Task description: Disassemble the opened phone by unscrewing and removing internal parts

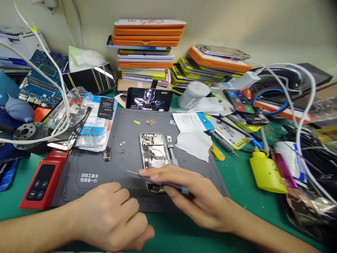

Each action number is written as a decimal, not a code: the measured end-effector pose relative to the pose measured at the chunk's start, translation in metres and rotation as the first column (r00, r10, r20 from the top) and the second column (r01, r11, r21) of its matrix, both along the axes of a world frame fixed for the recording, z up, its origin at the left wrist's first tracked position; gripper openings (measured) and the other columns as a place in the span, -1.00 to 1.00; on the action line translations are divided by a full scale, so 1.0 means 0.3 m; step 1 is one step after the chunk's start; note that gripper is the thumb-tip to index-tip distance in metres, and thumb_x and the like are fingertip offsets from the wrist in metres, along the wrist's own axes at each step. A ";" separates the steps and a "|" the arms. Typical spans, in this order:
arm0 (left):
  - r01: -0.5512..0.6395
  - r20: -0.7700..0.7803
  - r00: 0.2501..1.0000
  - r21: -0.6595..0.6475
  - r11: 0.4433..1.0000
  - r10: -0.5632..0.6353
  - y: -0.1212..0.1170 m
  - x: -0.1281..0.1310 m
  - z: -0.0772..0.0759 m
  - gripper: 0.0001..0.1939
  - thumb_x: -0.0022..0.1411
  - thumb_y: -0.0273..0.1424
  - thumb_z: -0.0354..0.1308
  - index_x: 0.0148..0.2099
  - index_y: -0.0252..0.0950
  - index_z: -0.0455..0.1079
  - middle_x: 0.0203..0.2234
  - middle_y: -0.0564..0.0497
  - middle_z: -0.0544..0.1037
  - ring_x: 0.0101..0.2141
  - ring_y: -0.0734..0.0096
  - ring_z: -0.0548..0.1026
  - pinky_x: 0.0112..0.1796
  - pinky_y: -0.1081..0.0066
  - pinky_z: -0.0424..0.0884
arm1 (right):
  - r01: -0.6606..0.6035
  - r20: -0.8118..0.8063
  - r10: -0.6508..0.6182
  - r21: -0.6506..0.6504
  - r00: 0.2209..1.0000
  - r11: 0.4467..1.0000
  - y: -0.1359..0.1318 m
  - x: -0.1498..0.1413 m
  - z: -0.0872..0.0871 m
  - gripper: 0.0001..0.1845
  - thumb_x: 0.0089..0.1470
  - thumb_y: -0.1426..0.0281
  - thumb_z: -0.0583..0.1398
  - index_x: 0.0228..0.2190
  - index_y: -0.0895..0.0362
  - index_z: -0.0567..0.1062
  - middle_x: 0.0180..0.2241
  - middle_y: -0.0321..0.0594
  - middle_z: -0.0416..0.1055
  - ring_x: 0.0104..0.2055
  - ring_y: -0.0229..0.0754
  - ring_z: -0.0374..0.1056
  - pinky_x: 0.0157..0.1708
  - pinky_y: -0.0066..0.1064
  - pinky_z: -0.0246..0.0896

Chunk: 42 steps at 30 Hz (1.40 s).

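My right hand (195, 196) grips a thin grey screwdriver (171, 185), its tip pointing left over the mat. Partly under that hand lies an opened phone (155, 151), its inner boards and a round coil exposed. My left hand (110, 214) is curled into a fist at the mat's front edge; anything inside its fingers is hidden. A small camera module (106, 154) rests on the grey work mat (126, 140), left of the phone. Close to the phone's right side are a SIM tray (169, 138) and a grey tool (173, 155).
A propped phone (149, 99) shows a video behind the mat. Stacked orange cases (149, 33) stand against the wall. A red device (43, 179) sits at left, a yellow bottle (265, 170) at right. White tissue (195, 144) overlaps the mat. White cables (312, 91) loop on both sides.
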<state>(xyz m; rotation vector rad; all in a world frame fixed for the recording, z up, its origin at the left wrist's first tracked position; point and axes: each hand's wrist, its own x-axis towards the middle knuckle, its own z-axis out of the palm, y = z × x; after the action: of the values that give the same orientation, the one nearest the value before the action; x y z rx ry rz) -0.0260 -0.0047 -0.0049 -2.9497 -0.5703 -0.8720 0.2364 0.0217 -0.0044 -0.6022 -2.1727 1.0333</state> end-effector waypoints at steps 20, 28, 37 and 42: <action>-0.061 -0.025 0.986 -0.973 0.222 0.164 0.055 -0.006 0.045 -0.76 0.49 -0.32 0.26 0.12 -0.09 0.67 -0.32 0.15 0.77 -0.40 0.56 0.66 -0.35 0.70 0.44 | 0.045 -0.346 -0.401 -0.708 0.848 0.705 -0.044 -0.033 0.029 -0.44 0.36 0.42 0.36 0.24 -0.22 0.35 -0.12 -0.36 0.65 -0.17 -0.35 0.59 -0.09 -0.50 0.56; -0.056 -0.007 0.982 -0.965 0.255 0.188 0.058 -0.007 0.052 -0.75 0.52 -0.32 0.21 0.12 -0.09 0.67 -0.27 0.17 0.78 -0.52 0.64 0.55 -0.42 0.70 0.42 | 0.079 -0.317 -0.401 -0.692 0.859 0.717 -0.033 -0.027 0.026 -0.46 0.36 0.43 0.36 0.20 -0.29 0.37 -0.12 -0.40 0.67 -0.16 -0.35 0.59 -0.09 -0.52 0.58; -0.071 -0.022 0.978 -0.970 0.234 0.206 0.061 -0.007 0.049 -0.76 0.55 -0.32 0.17 0.05 -0.11 0.69 -0.30 0.15 0.77 -0.53 0.66 0.51 -0.45 0.71 0.40 | 0.108 -0.291 -0.374 -0.645 0.881 0.757 -0.035 -0.025 0.025 -0.48 0.38 0.39 0.35 0.20 -0.32 0.36 -0.08 -0.39 0.69 -0.07 -0.29 0.63 -0.06 -0.46 0.58; -0.052 -0.005 0.973 -0.978 0.201 0.229 0.058 -0.008 0.050 -0.76 0.53 -0.33 0.19 0.02 -0.18 0.70 -0.31 0.08 0.77 -0.54 0.62 0.52 -0.47 0.68 0.43 | 0.136 -0.265 -0.387 -0.645 0.883 0.752 -0.044 -0.022 0.025 -0.49 0.38 0.38 0.35 0.20 -0.26 0.33 -0.07 -0.31 0.68 -0.06 -0.21 0.64 -0.09 -0.36 0.62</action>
<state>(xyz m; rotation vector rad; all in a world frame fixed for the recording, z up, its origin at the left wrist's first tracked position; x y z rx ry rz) -0.0283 0.0127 0.0100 -3.6966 -2.1345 -0.8877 0.2299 0.0086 0.0032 -0.8842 -1.3300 1.5534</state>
